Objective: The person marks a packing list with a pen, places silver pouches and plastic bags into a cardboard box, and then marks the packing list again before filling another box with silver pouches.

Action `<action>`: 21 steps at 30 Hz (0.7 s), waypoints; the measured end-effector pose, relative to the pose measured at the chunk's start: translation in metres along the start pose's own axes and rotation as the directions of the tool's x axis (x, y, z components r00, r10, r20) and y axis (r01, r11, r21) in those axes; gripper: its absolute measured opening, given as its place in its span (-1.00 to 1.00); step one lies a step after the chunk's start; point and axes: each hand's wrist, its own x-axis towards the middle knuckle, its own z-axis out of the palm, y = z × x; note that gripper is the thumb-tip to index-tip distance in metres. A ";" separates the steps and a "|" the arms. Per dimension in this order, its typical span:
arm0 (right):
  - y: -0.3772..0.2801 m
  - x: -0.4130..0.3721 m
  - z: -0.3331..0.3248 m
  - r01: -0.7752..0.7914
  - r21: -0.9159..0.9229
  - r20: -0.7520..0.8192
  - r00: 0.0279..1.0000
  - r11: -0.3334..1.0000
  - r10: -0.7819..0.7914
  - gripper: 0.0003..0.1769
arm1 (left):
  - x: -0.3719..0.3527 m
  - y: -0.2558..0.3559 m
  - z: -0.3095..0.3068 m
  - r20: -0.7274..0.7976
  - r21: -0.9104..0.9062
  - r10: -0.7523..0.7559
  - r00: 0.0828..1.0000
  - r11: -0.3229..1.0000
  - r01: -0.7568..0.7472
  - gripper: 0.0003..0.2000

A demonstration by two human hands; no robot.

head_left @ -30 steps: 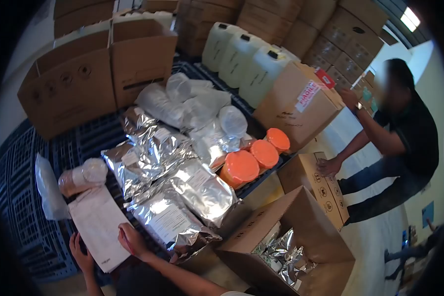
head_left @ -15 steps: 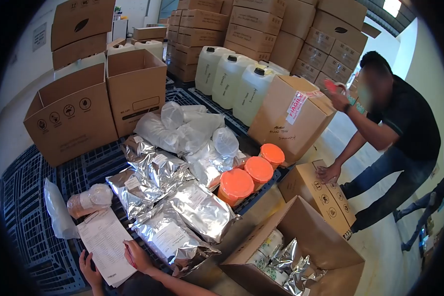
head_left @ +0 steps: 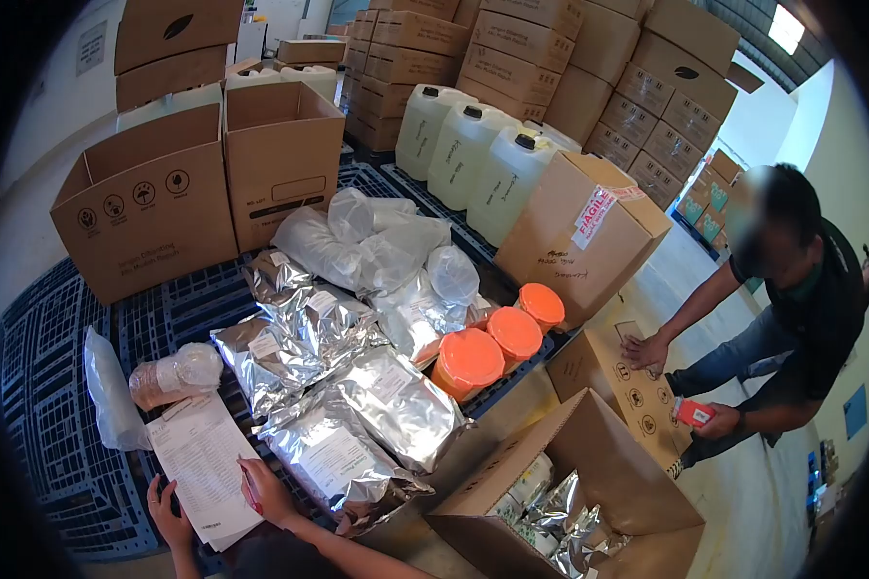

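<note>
A sheaf of printed papers (head_left: 203,468) lies at the lower left, tilted on the dark blue pallet. My left hand (head_left: 169,521) is at the papers' lower left edge, its visible fingers stretched out and apart; one wears a ring. On the right edge of the papers, my right hand (head_left: 268,490) is closed on a red pen (head_left: 253,502). Above the sheets lie a plastic-wrapped bundle (head_left: 179,374) and a clear plastic pouch (head_left: 111,391). Silver foil bags (head_left: 343,463) with white labels lie just right of my right hand.
Orange-lidded tubs (head_left: 470,357) and clear plastic containers (head_left: 357,246) stand beyond the bags. An open carton (head_left: 637,482) holds foil packs. Pale jerrycans (head_left: 507,183) stand behind. At right, a co-worker (head_left: 792,280) bends over a closed carton (head_left: 637,396), holding a red tape dispenser (head_left: 693,413).
The co-worker's raised hand has come down with the red tape dispenser to beside the closed carton. My view has shifted slightly. My hands stay at the papers.
</note>
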 end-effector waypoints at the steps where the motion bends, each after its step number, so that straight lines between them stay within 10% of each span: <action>1: 0.001 0.000 0.000 -0.009 0.004 0.005 1.000 1.000 0.009 -0.57 | 0.000 0.000 0.000 0.007 0.005 -0.006 1.000 1.000 0.006 -0.69; 7: 0.008 -0.001 0.009 0.041 -0.074 -0.097 0.994 0.996 -0.048 -0.63 | 0.005 -0.002 0.000 0.039 -0.001 0.019 0.999 1.000 -0.019 -0.68; 9: 0.016 0.006 0.011 0.214 -0.284 -0.208 0.938 0.935 -0.278 -0.67 | 0.010 -0.003 0.002 0.004 0.003 0.100 0.995 0.995 -0.100 -0.68; 21: -0.004 0.009 0.006 -0.064 -0.080 -0.174 0.983 0.995 0.049 -0.86 | 0.010 -0.008 0.002 0.049 0.065 0.001 0.999 0.998 -0.004 -0.68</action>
